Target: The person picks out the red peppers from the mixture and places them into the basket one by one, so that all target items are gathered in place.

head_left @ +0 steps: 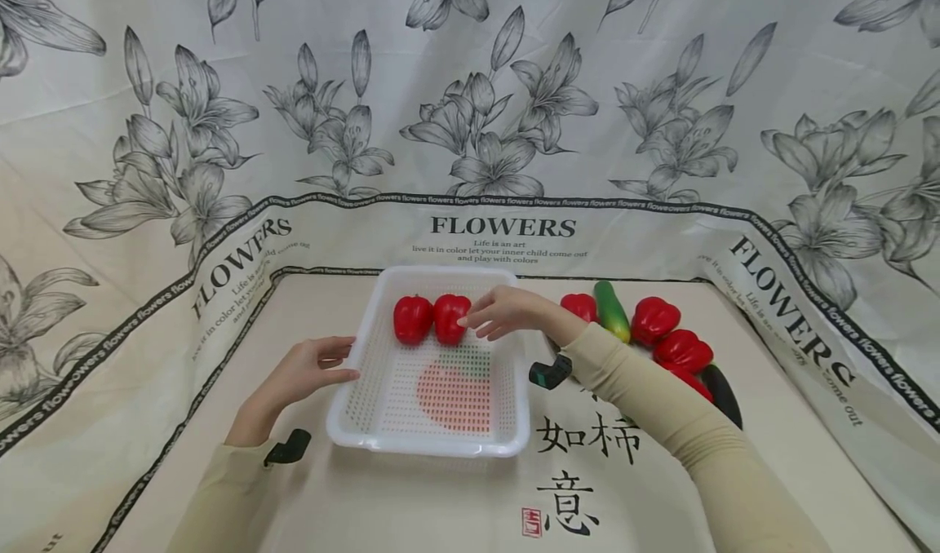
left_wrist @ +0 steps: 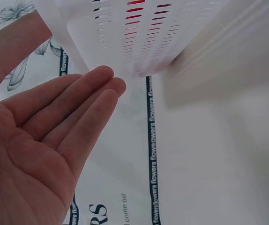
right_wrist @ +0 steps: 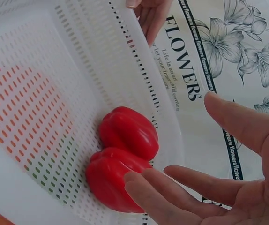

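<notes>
Two red bell peppers, a left one (head_left: pixel 413 320) and a right one (head_left: pixel 450 319), sit side by side at the far end of a white perforated basket (head_left: pixel 428 444). My right hand (head_left: pixel 507 310) hovers over the basket's right side, fingers loosely spread and nothing in them. In the right wrist view its fingertips overlap the nearer pepper (right_wrist: pixel 112 180); whether they touch it I cannot tell. At the basket's left rim is my left hand (head_left: pixel 312 365). The left wrist view shows its fingers (left_wrist: pixel 78 108) nearly straight beside the outer wall, with the thumb apart at the rim.
Right of the basket lie a green-yellow cucumber-like vegetable (head_left: pixel 612 312), several red peppers (head_left: pixel 655 320) and a dark, eggplant-like vegetable (head_left: pixel 722 396), partly behind my right sleeve. A flower-printed cloth (head_left: pixel 499 129) rises behind the table. Black characters (head_left: pixel 565 504) mark the tabletop.
</notes>
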